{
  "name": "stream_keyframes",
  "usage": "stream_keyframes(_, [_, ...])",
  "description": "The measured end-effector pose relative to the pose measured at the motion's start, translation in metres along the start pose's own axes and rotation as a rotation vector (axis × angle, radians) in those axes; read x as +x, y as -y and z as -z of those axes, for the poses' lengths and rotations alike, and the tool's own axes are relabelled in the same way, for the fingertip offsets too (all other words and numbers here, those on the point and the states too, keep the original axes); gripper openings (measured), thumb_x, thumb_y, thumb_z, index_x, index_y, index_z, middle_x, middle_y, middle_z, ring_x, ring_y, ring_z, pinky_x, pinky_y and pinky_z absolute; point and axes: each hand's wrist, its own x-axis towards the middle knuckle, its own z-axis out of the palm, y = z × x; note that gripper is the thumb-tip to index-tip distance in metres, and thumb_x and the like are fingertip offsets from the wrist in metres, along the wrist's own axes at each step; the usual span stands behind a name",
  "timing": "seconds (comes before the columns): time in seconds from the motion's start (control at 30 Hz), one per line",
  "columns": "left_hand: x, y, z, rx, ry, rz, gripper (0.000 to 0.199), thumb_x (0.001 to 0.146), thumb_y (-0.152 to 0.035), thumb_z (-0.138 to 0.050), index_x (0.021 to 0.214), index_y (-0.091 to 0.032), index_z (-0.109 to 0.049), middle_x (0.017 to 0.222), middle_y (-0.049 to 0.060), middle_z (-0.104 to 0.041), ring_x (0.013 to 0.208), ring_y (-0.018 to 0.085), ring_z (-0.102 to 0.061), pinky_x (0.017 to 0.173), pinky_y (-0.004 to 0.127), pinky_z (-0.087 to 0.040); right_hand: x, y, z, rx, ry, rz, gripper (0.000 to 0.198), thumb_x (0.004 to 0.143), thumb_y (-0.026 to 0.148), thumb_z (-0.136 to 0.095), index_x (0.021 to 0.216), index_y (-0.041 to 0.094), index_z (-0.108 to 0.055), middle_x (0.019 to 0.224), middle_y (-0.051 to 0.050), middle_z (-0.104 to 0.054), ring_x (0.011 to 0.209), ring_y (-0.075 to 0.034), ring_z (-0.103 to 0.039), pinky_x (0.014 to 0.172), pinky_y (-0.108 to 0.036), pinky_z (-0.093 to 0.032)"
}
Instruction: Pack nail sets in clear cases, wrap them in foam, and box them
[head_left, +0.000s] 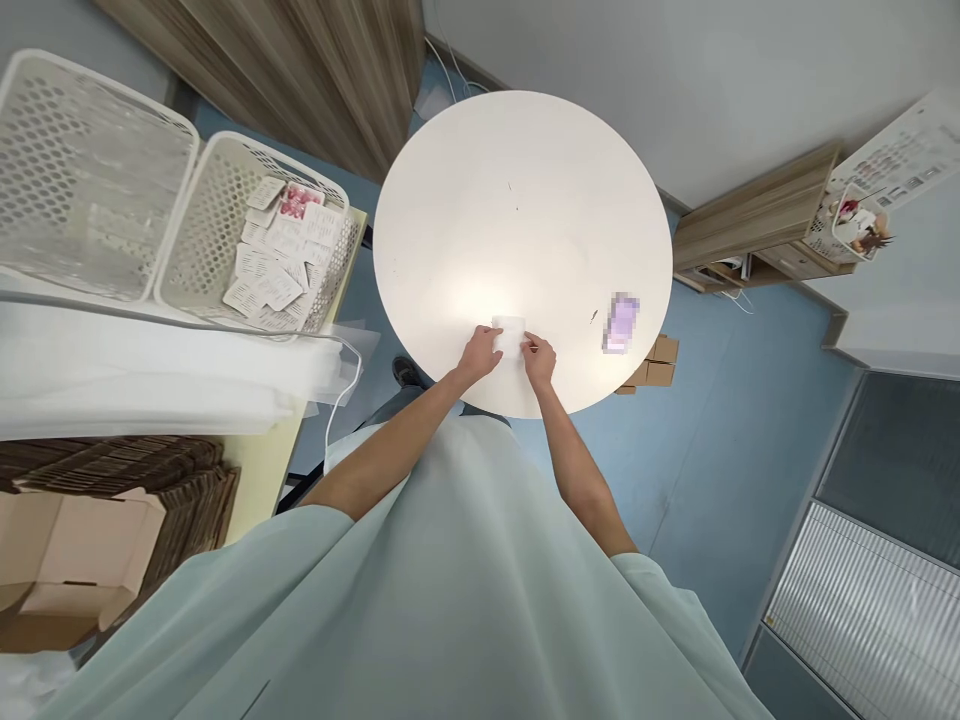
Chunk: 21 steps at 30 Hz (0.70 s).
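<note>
On the round white table (517, 240), close to its near edge, lies a small white rectangular piece (510, 335) that looks like a folded sheet or packet; its exact kind is too small to make out. My left hand (480, 353) grips its left side, thumb and fingers closed on that edge. At the right side, my right hand (538, 360) has its fingers bent together on the opposite edge. A blurred purple rectangular object (621, 323) rests on the table to the right of my right hand.
Left of the table, a white basket (202, 240) holds printed cards beside another basket (176, 150) with clear plastic. White sheeting (135, 370) and flattened cardboard (195, 500) lie nearer, with an open box (82, 550). Small brown boxes (660, 362) stand on the floor at right.
</note>
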Motion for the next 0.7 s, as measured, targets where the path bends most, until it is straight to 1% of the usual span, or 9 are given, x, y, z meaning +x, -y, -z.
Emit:
stream_keyframes(0.1, [-0.007,0.008,0.009,0.018,-0.013,-0.031,0.063,0.095,-0.017,-0.062,0.158,-0.017,-0.057,0.159,0.017,-0.050,0.121,0.031,-0.070,0.113,0.050,-0.057,-0.011,0.010,-0.012,-0.018,0.013,-0.007,0.039,0.097,0.027,-0.060,0.131,0.020,-0.077,0.115,-0.009,-0.081,0.096,-0.022,-0.074,0.100,-0.037,-0.057])
stream_keyframes(0.17, [-0.012,0.018,0.022,0.052,-0.033,-0.055,0.062,0.095,-0.015,-0.061,0.157,-0.016,-0.058,0.160,0.018,-0.050,0.128,0.033,-0.067,0.117,0.051,-0.055,-0.018,0.021,-0.027,-0.030,0.031,-0.010,0.038,0.097,0.027,-0.060,0.131,0.019,-0.075,0.113,-0.008,-0.081,0.096,-0.022,-0.074,0.098,-0.036,-0.057])
stream_keyframes(0.3, [-0.028,0.054,0.065,0.124,-0.059,-0.091,0.064,0.093,-0.011,-0.060,0.156,-0.017,-0.059,0.161,0.017,-0.051,0.142,0.036,-0.059,0.123,0.050,-0.050,-0.035,0.051,-0.076,-0.057,0.056,0.014,0.034,0.098,0.028,-0.058,0.128,0.020,-0.072,0.111,-0.008,-0.080,0.097,-0.022,-0.074,0.095,-0.035,-0.056])
stream_keyframes(0.4, [-0.043,0.086,0.097,0.132,-0.079,-0.075,0.066,0.089,-0.010,-0.062,0.154,-0.019,-0.061,0.163,0.017,-0.049,0.145,0.038,-0.056,0.125,0.049,-0.047,-0.047,0.074,-0.115,-0.066,0.072,0.043,0.032,0.098,0.027,-0.057,0.127,0.022,-0.071,0.109,-0.006,-0.079,0.098,-0.022,-0.073,0.097,-0.035,-0.056])
stream_keyframes(0.47, [-0.052,0.102,0.111,0.108,-0.093,-0.056,0.066,0.087,-0.012,-0.063,0.153,-0.021,-0.062,0.163,0.015,-0.050,0.145,0.037,-0.057,0.125,0.047,-0.047,-0.055,0.087,-0.134,-0.074,0.070,0.052,0.033,0.097,0.026,-0.056,0.127,0.022,-0.071,0.108,-0.006,-0.079,0.099,-0.022,-0.073,0.099,-0.036,-0.056])
stream_keyframes(0.53, [-0.057,0.111,0.120,0.072,-0.089,-0.040,0.068,0.086,-0.015,-0.064,0.153,-0.023,-0.062,0.163,0.014,-0.051,0.141,0.036,-0.061,0.124,0.047,-0.048,-0.060,0.095,-0.144,-0.072,0.051,0.050,0.035,0.097,0.025,-0.055,0.127,0.020,-0.071,0.110,-0.008,-0.079,0.099,-0.023,-0.073,0.099,-0.036,-0.056])
stream_keyframes(0.6, [-0.061,0.113,0.123,0.034,-0.072,-0.025,0.071,0.085,-0.019,-0.066,0.155,-0.022,-0.059,0.164,0.015,-0.052,0.139,0.036,-0.063,0.124,0.048,-0.048,-0.064,0.101,-0.146,-0.060,0.042,0.033,0.036,0.096,0.023,-0.055,0.128,0.018,-0.072,0.112,-0.009,-0.079,0.099,-0.022,-0.073,0.097,-0.036,-0.057])
stream_keyframes(0.7, [-0.067,0.109,0.123,-0.013,-0.072,-0.024,0.075,0.085,-0.022,-0.070,0.158,-0.018,-0.055,0.170,0.018,-0.048,0.150,0.037,-0.055,0.127,0.048,-0.044,-0.074,0.106,-0.139,-0.028,0.019,-0.015,0.037,0.093,0.022,-0.057,0.126,0.018,-0.072,0.110,-0.008,-0.080,0.096,-0.021,-0.074,0.095,-0.033,-0.058])
